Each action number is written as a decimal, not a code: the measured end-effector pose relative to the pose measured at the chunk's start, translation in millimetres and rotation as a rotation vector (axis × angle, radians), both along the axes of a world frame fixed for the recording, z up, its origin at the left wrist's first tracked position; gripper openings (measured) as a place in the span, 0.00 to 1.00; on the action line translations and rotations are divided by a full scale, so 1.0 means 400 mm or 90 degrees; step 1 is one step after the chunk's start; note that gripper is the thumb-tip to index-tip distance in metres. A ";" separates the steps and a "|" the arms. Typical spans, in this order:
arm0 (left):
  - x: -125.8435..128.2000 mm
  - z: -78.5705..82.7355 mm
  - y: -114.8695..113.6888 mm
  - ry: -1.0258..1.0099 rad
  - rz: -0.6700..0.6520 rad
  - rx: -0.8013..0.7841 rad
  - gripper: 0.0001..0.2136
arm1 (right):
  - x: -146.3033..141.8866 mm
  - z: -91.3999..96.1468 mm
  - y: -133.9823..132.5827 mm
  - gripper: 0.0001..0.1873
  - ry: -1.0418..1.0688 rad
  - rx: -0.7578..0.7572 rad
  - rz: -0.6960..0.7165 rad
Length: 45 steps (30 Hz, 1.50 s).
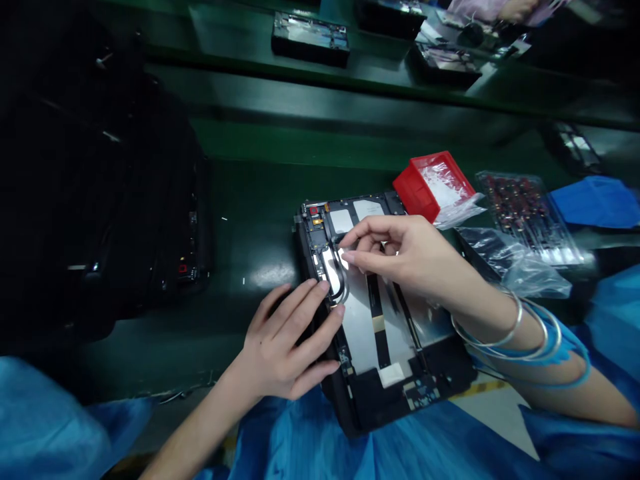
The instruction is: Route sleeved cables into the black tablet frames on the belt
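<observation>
An opened tablet (pixel 357 333) with its inner parts showing lies tilted near the table's front edge. My left hand (pixel 290 340) rests on its left side, fingers spread, fingertips by the lower bend of a thin black cable (pixel 344 283). My right hand (pixel 400 253) hovers over the upper part of the tablet. Its thumb and index finger are pinched at the cable's upper end; the exact grip is partly hidden. A black flex strip (pixel 379 320) runs down the middle of the tablet's silver area.
Right of the tablet are a red bin (pixel 420 190) with clear bags, a plastic bag (pixel 535 273), a clear tray of small parts (pixel 525 207) and a blue piece (pixel 597 202). Dark stacked devices (pixel 165 220) stand left. More units (pixel 310 40) sit on the raised ledge behind.
</observation>
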State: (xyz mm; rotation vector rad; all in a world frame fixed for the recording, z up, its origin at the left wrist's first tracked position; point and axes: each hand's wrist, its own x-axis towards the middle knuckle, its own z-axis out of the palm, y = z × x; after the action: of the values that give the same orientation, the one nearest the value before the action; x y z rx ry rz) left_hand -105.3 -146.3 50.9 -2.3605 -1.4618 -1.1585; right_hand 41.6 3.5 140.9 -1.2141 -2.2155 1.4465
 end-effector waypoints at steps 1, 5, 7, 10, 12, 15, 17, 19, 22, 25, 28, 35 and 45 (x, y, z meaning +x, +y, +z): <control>-0.001 0.000 0.001 0.003 -0.006 -0.008 0.21 | 0.000 0.002 0.004 0.04 -0.013 0.016 0.005; -0.006 0.001 0.005 0.021 -0.019 -0.020 0.22 | -0.005 0.002 0.021 0.04 -0.046 0.048 0.032; -0.009 0.001 0.005 0.029 -0.019 -0.018 0.23 | -0.009 -0.001 0.027 0.04 -0.044 0.046 0.040; -0.012 0.002 0.007 0.049 -0.016 -0.015 0.23 | -0.016 -0.005 0.033 0.04 -0.029 0.037 0.032; -0.013 0.005 0.010 0.061 -0.018 -0.012 0.23 | -0.021 -0.006 0.037 0.03 -0.026 0.031 0.034; -0.015 0.010 0.014 0.075 -0.025 -0.011 0.23 | -0.025 -0.005 0.042 0.03 -0.022 0.013 0.054; -0.016 0.013 0.017 0.083 -0.036 -0.012 0.23 | -0.025 -0.003 0.046 0.05 0.003 -0.018 0.056; -0.020 0.015 0.019 0.092 -0.049 -0.013 0.23 | -0.023 -0.004 0.048 0.06 0.035 -0.057 0.052; -0.027 0.018 0.023 0.112 -0.070 -0.018 0.23 | -0.021 -0.009 0.048 0.06 0.044 -0.057 0.046; -0.035 0.023 0.029 0.134 -0.108 -0.035 0.23 | -0.024 -0.015 0.045 0.05 0.010 0.014 0.049; -0.036 0.030 0.034 0.140 -0.136 -0.047 0.22 | -0.030 -0.018 0.043 0.05 -0.014 0.064 0.058; -0.026 0.041 0.032 0.088 -0.126 -0.081 0.21 | -0.032 -0.019 0.040 0.05 -0.062 0.123 0.077; -0.010 0.064 0.040 0.031 -0.103 -0.108 0.21 | -0.030 -0.027 0.021 0.02 -0.105 0.254 0.083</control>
State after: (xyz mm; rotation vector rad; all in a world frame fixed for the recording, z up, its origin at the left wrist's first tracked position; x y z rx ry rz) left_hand -109.1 -130.2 76.5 -2.6438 -1.4285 -1.0394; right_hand 29.5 11.9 130.0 -1.1007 -2.5730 0.9012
